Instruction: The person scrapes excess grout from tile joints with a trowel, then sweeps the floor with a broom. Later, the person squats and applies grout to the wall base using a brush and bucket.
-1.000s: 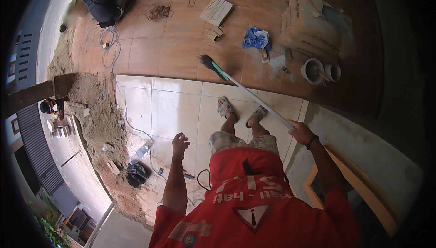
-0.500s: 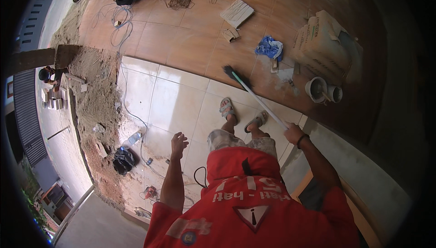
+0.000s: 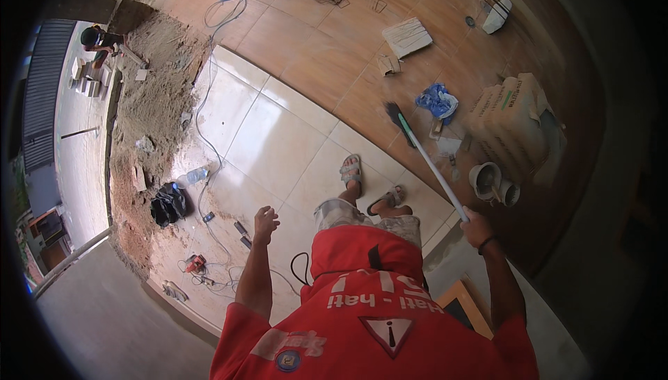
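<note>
My right hand [image 3: 476, 227] is wrapped round the upper end of the pale handle of a broom [image 3: 433, 165]. The broom slants away to the far left, its dark bristles and green trim resting on the brown tiles by the edge of the white ones. My left hand [image 3: 265, 225] is held out above the white tiled floor [image 3: 261, 140], fingers loosely bent and apart, with nothing in it. Past the broom head lies a crumpled blue plastic bag [image 3: 437, 100].
Stacked cardboard boxes [image 3: 511, 126] and two buckets [image 3: 486, 180] stand at right. A cable [image 3: 202, 112] crosses the tiles at left, near a black bag [image 3: 168, 204], a plastic bottle [image 3: 197, 175] and a red power tool [image 3: 195, 264]. Another person [image 3: 101, 40] crouches beyond the sand [image 3: 156, 91].
My view has turned, so the floor and its objects appear shifted and rotated. The broom stays in my right hand; my left hand remains raised and holds nothing.
</note>
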`<state>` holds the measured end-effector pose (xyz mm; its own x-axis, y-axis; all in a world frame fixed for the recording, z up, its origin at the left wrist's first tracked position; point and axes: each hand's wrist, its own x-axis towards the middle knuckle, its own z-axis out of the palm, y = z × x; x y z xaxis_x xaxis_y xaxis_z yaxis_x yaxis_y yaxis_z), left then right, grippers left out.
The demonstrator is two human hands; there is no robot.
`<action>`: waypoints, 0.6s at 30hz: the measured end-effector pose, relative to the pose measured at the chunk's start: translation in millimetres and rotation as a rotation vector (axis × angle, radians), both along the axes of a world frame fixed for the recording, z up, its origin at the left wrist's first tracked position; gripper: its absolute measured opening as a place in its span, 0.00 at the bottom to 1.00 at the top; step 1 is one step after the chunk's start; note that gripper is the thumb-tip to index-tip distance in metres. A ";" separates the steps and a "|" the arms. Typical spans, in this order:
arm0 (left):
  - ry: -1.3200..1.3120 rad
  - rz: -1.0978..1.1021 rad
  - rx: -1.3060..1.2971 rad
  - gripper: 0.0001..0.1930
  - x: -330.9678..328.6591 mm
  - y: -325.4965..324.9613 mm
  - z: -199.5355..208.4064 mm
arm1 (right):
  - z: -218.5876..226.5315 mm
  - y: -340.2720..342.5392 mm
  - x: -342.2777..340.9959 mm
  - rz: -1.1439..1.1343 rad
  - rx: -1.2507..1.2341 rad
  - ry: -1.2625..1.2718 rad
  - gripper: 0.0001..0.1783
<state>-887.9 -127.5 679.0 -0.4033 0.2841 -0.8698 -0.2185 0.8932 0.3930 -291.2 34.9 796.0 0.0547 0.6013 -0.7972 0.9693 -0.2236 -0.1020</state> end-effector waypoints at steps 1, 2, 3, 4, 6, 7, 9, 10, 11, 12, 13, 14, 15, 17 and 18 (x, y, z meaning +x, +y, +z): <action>0.004 0.012 0.009 0.23 3.4 -1.3 3.2 | -36.8 3.1 3.0 -0.003 0.003 0.032 0.15; 0.003 0.025 0.021 0.22 7.5 -1.1 4.5 | -73.3 7.7 -0.7 0.051 0.020 0.062 0.16; -0.004 0.034 0.039 0.22 13.3 1.5 6.4 | -111.1 14.5 -8.9 0.173 0.070 0.095 0.16; -0.011 0.041 0.061 0.22 19.9 6.5 8.0 | -146.8 23.8 -19.8 0.327 0.140 0.115 0.16; -0.010 0.042 0.095 0.22 27.5 9.2 8.3 | -187.5 57.1 -66.4 0.407 0.220 0.199 0.17; 0.007 0.045 0.090 0.23 28.1 0.2 9.7 | -182.1 77.4 -103.9 0.249 0.117 0.275 0.16; 0.003 0.042 0.077 0.22 37.0 -14.1 9.0 | -170.3 114.4 -135.3 0.403 0.086 0.330 0.16; -0.016 0.035 0.075 0.22 44.0 -13.6 3.3 | -173.4 132.0 -116.6 0.714 0.165 0.308 0.15; -0.030 0.031 0.074 0.21 49.9 -13.4 -3.0 | -173.5 143.4 -104.2 1.028 0.240 0.282 0.15; -0.012 0.051 0.015 0.21 50.7 -32.0 -4.2 | -156.1 142.6 -113.9 0.592 0.044 0.435 0.15; 0.015 0.088 -0.051 0.21 50.6 -57.7 -1.7 | -112.8 141.2 -131.4 0.163 -0.170 0.563 0.14; 0.016 0.098 -0.094 0.21 55.1 -66.8 -4.3 | -77.2 137.2 -130.1 -0.293 -0.358 0.633 0.14; 0.012 0.098 -0.088 0.21 58.7 -67.3 -10.2 | -75.9 128.2 -108.1 -0.171 -0.192 0.626 0.14; 0.012 0.102 -0.089 0.21 66.6 -72.2 -18.1 | -100.0 106.6 -39.0 0.075 0.123 0.605 0.14; 0.007 0.124 -0.061 0.21 73.5 -70.6 -18.5 | -117.6 99.8 16.9 -0.215 -0.152 0.635 0.14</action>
<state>-814.3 -198.1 660.4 -0.4383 0.1787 -0.8809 -0.3260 0.8817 0.3411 -274.3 134.7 678.4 -0.3454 0.5080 -0.7891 0.6644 -0.4615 -0.5879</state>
